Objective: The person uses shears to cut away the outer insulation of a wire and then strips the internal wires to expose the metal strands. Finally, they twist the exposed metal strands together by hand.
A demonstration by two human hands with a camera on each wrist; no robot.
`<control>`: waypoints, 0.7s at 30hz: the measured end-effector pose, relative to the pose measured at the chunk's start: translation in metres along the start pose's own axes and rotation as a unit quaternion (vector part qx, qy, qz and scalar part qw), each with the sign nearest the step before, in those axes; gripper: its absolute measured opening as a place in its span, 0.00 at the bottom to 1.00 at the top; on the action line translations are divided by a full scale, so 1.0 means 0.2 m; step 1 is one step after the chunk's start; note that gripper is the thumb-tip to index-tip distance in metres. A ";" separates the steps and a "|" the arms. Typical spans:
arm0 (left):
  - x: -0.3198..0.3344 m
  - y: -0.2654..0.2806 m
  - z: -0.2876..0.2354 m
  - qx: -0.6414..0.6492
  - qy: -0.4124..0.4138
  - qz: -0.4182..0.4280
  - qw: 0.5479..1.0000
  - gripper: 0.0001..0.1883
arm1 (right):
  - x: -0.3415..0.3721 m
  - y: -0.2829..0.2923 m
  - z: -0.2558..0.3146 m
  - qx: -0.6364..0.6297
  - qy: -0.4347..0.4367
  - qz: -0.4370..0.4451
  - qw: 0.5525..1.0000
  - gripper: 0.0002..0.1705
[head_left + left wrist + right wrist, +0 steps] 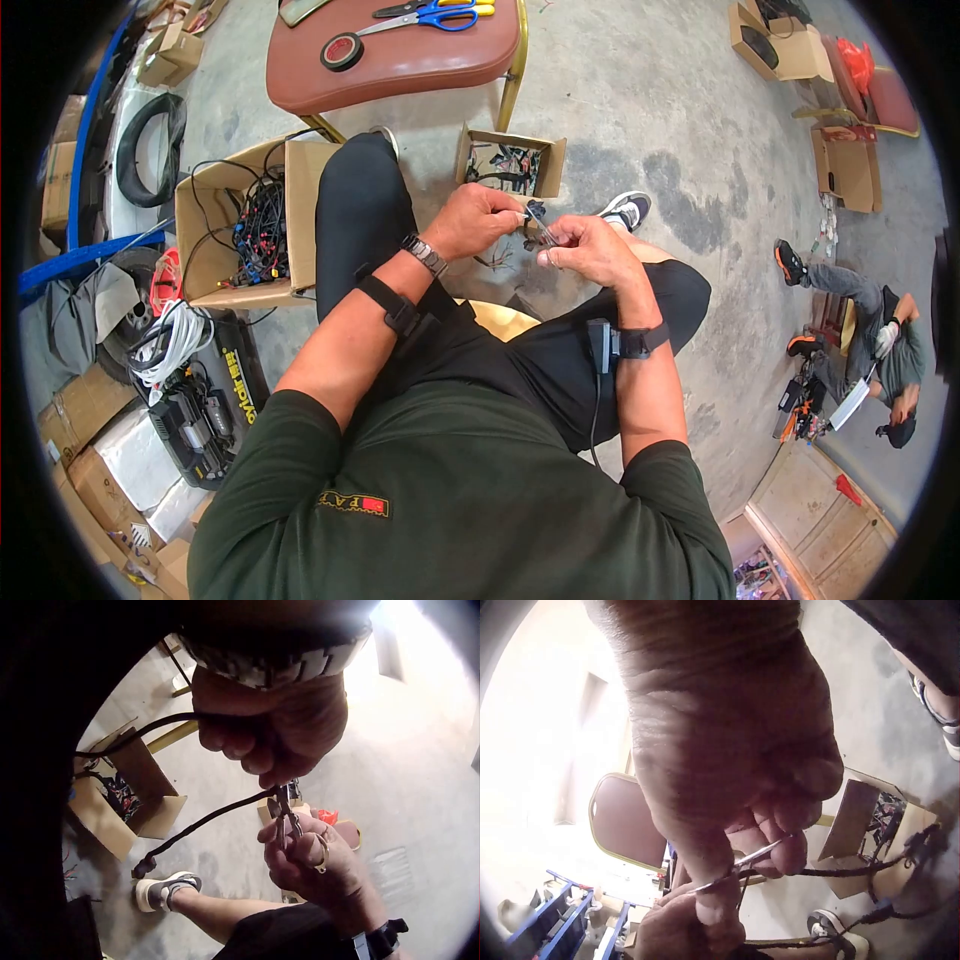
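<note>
Between the thighs, my left hand [470, 222] grips a dark cable [210, 817]. One length of it leaves the fist to the left, and another hangs down to a dark end piece [146, 866]. My right hand [595, 250] holds small metal scissors [285, 817], with fingers at their ring handles. The blades reach up to the left fingertips, where the cable comes out. In the right wrist view the metal of the scissors [746, 861] crosses the thumb and fingers. The exact spot between the blades is hidden.
A small carton [550, 165] with cable pieces stands ahead on the floor. At left, a larger carton [315, 200] holds tangled black cables. A brown chair [420, 65] bears blue-handled scissors [447, 16] and a tape roll [342, 51]. Another person [900, 345] sits at far right.
</note>
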State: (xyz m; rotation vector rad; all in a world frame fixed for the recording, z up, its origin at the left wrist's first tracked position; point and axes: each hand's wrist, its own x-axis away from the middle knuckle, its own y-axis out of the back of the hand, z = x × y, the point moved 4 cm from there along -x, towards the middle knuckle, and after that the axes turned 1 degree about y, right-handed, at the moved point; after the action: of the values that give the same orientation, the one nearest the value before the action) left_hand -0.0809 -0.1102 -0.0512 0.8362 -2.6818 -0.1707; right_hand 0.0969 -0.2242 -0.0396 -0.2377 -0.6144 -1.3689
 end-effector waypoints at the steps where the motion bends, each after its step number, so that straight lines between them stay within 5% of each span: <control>1: 0.00 0.00 0.00 -0.003 -0.005 0.001 1.000 0.10 | 0.00 0.00 0.00 -0.006 0.002 0.002 1.000 0.18; 10: 0.02 -0.02 -0.02 -0.011 -0.005 0.041 0.999 0.11 | -0.03 -0.01 0.02 0.073 0.016 -0.011 0.997 0.25; 21: 0.01 0.00 -0.02 -0.042 0.012 -0.003 0.999 0.12 | -0.02 -0.01 0.01 0.005 0.001 0.013 1.000 0.16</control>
State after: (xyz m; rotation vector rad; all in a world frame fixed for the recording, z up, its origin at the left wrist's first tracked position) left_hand -0.0823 -0.1111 -0.0471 0.8158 -2.6302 -0.2700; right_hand 0.0947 -0.2194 -0.0404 -0.2343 -0.6144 -1.3404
